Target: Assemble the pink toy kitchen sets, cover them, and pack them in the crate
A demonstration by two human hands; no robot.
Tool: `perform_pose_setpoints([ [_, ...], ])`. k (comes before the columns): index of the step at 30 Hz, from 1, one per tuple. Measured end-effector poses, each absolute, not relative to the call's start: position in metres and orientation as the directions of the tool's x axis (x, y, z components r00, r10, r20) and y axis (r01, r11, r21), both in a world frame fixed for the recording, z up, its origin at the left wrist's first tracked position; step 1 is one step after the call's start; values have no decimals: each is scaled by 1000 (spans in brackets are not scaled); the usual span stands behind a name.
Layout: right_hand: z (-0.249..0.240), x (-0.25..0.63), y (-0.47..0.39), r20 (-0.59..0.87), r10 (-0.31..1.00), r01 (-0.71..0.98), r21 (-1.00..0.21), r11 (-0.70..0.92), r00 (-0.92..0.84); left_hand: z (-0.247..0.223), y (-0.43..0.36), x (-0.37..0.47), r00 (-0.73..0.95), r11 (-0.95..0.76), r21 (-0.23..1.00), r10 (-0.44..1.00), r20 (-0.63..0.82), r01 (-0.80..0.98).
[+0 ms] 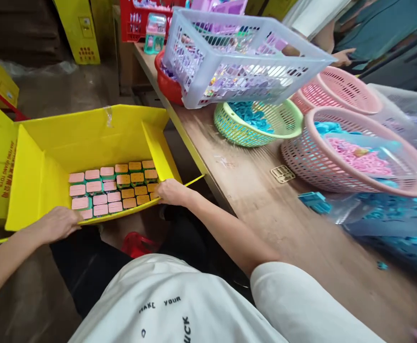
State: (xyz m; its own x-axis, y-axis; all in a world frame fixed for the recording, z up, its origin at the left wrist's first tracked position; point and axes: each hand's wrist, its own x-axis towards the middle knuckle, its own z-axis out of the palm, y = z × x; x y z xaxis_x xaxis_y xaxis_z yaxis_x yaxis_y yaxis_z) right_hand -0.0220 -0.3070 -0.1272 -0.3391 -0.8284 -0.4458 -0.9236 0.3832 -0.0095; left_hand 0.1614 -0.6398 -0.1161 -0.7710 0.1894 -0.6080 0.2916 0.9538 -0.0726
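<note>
One yellow box [90, 136] sits left of the bench [251, 190], holding twelve pink-topped pieces [94, 186] and twelve orange-topped pieces [137, 177]. Left hand [61, 223] and right hand [172, 192] each have fingers clamped on its near edge.

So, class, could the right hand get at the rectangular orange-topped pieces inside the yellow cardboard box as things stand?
Probably yes: the right hand holds the near edge of the open box, close beside the orange-topped pieces, with most tops uncovered. It may first need to loosen its grip.
</note>
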Motion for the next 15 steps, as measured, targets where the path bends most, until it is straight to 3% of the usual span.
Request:
perform_pose_setpoints([
  [10,-122,-13,-320,-605,-744,-925,-33,379,-283,-126,-613,192,-765,961,38,242,-597,275],
  [13,-111,-29,-338,-710,-676,-913,-118,391,-197,-122,-611,186,-744,962,41,235,-625,269],
  [15,-107,-45,-355,-766,-638,-888,-240,393,-76,-121,-612,184,-721,963,46,231,-653,267],
])
